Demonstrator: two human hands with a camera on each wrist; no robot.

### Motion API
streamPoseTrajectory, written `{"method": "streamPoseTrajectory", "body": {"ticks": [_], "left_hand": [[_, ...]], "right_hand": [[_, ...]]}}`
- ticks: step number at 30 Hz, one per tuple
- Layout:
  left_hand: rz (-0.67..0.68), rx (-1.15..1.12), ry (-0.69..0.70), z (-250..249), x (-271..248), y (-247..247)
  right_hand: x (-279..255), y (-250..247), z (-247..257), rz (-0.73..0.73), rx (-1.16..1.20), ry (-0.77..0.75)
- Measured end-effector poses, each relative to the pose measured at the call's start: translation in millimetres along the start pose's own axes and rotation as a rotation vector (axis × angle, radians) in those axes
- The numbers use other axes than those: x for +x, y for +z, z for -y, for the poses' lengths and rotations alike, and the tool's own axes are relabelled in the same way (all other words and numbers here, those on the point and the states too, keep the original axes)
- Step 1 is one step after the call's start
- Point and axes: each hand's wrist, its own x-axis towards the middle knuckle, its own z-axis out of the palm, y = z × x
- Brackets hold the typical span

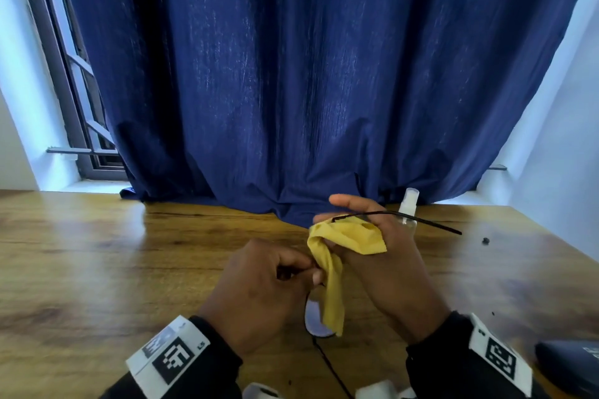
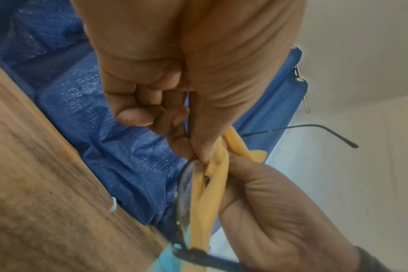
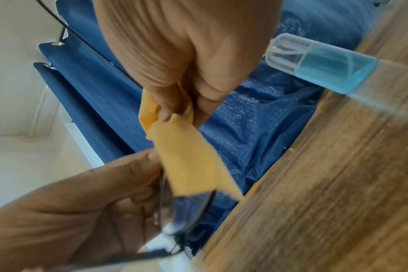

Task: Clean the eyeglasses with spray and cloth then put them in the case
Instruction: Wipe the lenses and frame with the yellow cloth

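Wooden table (image 1: 97, 253) carries the whole scene, with a blue curtain (image 1: 291, 74) hanging behind its far edge. At centre-left, my left hand (image 1: 259, 288) has its fingers curled, pinching the eyeglasses (image 3: 186, 211) at the frame beside one lens; the glasses are held above the table, one temple arm (image 1: 421, 220) jutting out to the right past my other hand. Just right of it, my right hand (image 1: 389, 262) pinches the yellow cloth (image 1: 337, 269) between thumb and fingers, the cloth folded over the part of the glasses between my hands, its loose tail hanging down over the near lens. Behind my right hand, a spray bottle (image 3: 321, 64) of pale blue liquid stands upright on the table near the curtain. At far right, near the table's front edge, lies a dark case (image 1: 570, 366), only partly in view.
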Motion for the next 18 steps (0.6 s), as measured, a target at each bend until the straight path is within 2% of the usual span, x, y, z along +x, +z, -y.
{"method": "streamPoseTrajectory", "body": {"ticks": [3, 5, 10, 12, 14, 18], "left_hand": [[-0.024, 0.016, 0.02, -4.3, -2.1, 0.8], [-0.062, 0.017, 0.033, -5.3, -2.5, 0.6], [-0.063, 0.025, 0.038, -3.0, -2.8, 0.6], [-0.04, 0.013, 0.04, -2.0, -3.5, 2.2], [-0.007, -0.001, 0.042, -2.1, -3.3, 3.8], [0.016, -0.021, 0.047, -3.4, -2.3, 5.6]], "right_hand": [[-3.7, 2.9, 1.2, 0.014, 0.182, 0.087], [-6.4, 3.7, 2.7, 0.051, 0.215, 0.144], [-9.0, 1.2, 6.3, 0.194, 0.036, 0.211], [-7.8, -2.0, 7.7, 0.23, 0.031, 0.226], [-7.1, -4.0, 9.8, 0.222, 0.062, 0.233], [-8.6, 0.6, 8.8, 0.092, 0.01, 0.223]]}}
